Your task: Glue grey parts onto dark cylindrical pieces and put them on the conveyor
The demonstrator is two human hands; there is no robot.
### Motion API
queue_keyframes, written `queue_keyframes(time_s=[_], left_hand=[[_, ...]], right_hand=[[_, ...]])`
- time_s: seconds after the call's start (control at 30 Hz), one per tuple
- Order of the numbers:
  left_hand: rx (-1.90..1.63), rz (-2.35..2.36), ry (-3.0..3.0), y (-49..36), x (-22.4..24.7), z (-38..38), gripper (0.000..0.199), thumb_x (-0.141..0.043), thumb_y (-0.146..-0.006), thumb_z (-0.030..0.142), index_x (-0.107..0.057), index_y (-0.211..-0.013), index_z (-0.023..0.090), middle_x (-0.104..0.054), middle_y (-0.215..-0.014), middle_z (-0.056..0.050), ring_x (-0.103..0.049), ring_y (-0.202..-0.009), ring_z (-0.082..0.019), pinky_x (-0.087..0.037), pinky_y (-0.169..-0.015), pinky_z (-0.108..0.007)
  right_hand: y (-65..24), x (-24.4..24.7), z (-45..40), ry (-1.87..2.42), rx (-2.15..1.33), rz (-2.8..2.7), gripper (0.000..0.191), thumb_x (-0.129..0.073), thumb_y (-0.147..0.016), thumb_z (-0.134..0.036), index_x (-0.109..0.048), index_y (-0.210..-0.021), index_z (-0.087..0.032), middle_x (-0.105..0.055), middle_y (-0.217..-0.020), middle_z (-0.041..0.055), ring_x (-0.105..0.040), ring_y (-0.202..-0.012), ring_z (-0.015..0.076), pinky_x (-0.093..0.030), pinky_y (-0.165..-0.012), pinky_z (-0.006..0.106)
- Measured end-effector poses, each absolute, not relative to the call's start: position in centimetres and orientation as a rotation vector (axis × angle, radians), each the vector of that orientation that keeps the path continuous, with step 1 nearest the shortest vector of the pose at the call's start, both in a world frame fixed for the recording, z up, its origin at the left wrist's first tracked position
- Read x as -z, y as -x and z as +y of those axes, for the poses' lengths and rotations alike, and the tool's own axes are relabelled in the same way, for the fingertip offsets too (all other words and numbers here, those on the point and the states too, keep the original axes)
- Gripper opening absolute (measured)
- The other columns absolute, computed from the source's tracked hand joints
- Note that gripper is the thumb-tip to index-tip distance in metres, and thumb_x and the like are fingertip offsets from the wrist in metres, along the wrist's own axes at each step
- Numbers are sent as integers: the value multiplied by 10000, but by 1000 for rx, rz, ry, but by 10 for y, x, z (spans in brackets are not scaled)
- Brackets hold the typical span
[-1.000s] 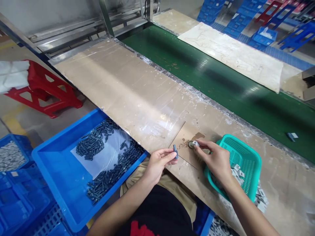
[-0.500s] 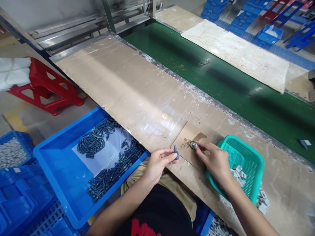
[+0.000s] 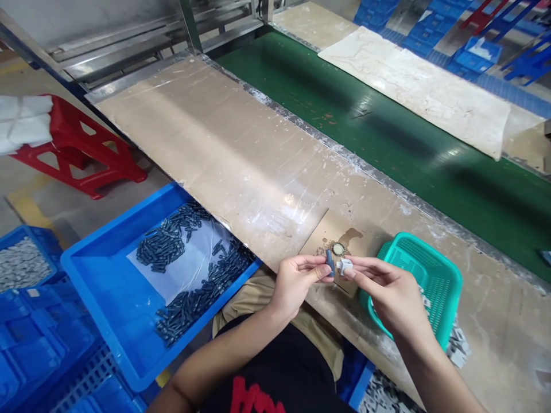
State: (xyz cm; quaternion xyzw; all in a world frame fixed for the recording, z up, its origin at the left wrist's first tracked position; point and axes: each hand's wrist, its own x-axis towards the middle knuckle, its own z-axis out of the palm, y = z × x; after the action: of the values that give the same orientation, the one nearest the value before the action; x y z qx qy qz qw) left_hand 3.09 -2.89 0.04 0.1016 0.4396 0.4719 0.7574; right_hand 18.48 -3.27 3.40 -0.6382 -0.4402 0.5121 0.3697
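Note:
Between the fingertips of my left hand [image 3: 297, 281] is a dark blue plastic part [image 3: 330, 263], a short stem held upright. My right hand [image 3: 387, 284] pinches a small white plastic piece [image 3: 345, 265] just to its right; a narrow gap seems to lie between the two. Behind them a small round cap [image 3: 338, 249] with a pale inside and a dark ridged rim rests on a cardboard sheet [image 3: 316, 234] stained with liquid. A green basket [image 3: 439, 258] holding white pieces stands beside my right wrist, partly hidden by it.
At the left, a blue tray [image 3: 99, 287] holds piles of dark blue parts [image 3: 161, 246] on white paper. Loose white pieces [image 3: 458, 347] lie by the basket. A green conveyor belt [image 3: 301, 86] runs past the table [image 3: 215, 143]. A red stool [image 3: 81, 143] stands far left.
My right hand has brought the white piece from over the round cap toward me, close to the blue part. My left hand has shifted right, and the cap now shows uncovered.

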Motion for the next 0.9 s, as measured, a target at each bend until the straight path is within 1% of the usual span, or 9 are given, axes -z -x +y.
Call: queue_keyframes(time_s=[0.23,0.43,0.5,0.57,0.7,0.77,0.8,0.87,0.9], left_hand=[[-1061,1050,-446,-32,-8,-30,239,-837,-502,269,-679,-605,122,-736,-729,-75,-682,-586,-195,-589,-634,-332],[-1037,1039,-571,-29,-3,-20,181,-793,-576,273,-679,-597,135,-727,-698,-74,-685,-600,-207,-586,-636,-342],[-1008,1025,-641,-28,1,-13,160,-777,-602,267,-697,-642,134,-736,-743,-85,-689,-641,-214,-581,-663,-351],[-944,984,-759,-25,1,-6,183,-768,-617,245,-728,-762,142,-742,-831,-95,-695,-746,-227,-567,-736,-353],[-968,1048,-909,-1,-4,0,385,-718,-685,236,-682,-1067,200,-714,-1021,-90,-671,-897,-212,-535,-801,-301],[-1107,1289,-951,28,-2,-2,340,-657,-747,289,-665,-1074,199,-705,-1011,-82,-671,-837,-185,-531,-778,-281],[-1179,1455,-970,47,2,-4,326,-622,-774,326,-655,-1069,190,-701,-985,-78,-668,-800,-175,-529,-778,-285],[-1267,1825,-967,91,17,-10,383,-541,-815,409,-608,-1103,165,-683,-969,-82,-659,-790,-184,-518,-812,-324],[-1242,1995,-967,113,27,-15,438,-487,-835,438,-569,-1154,150,-663,-1028,-100,-653,-851,-206,-499,-861,-357]], right_hand=[[-181,-39,-35,1635,-1298,-1225,277,-773,-647,-356,-738,-871,-196,-737,-868,89,-709,-745,260,-608,-684,374],[-175,-26,-35,1616,-1318,-1136,291,-770,-653,-355,-736,-890,-190,-737,-879,86,-706,-778,260,-596,-715,380],[-171,-23,-35,1639,-1262,-1108,287,-769,-652,-358,-735,-880,-188,-739,-860,80,-706,-759,253,-593,-708,376],[-174,-23,-29,1701,-1117,-1144,292,-772,-639,-366,-736,-863,-182,-739,-841,80,-704,-760,259,-585,-711,383],[-232,-29,9,1911,-558,-1225,377,-732,-671,-412,-723,-947,-156,-729,-876,110,-692,-809,291,-553,-741,399],[-284,-32,35,1999,-308,-1178,454,-669,-716,-462,-696,-1025,-130,-714,-926,150,-687,-819,312,-543,-701,391],[-310,-34,47,2034,-204,-1142,493,-638,-732,-474,-677,-1059,-107,-698,-967,187,-668,-884,346,-528,-714,412],[-357,-38,62,2066,-164,-1187,536,-558,-774,-493,-634,-1127,-97,-666,-1039,230,-628,-968,397,-502,-707,459],[-374,-39,65,2059,-204,-1265,544,-507,-799,-499,-617,-1148,-98,-664,-1033,236,-623,-971,405,-491,-691,477]])
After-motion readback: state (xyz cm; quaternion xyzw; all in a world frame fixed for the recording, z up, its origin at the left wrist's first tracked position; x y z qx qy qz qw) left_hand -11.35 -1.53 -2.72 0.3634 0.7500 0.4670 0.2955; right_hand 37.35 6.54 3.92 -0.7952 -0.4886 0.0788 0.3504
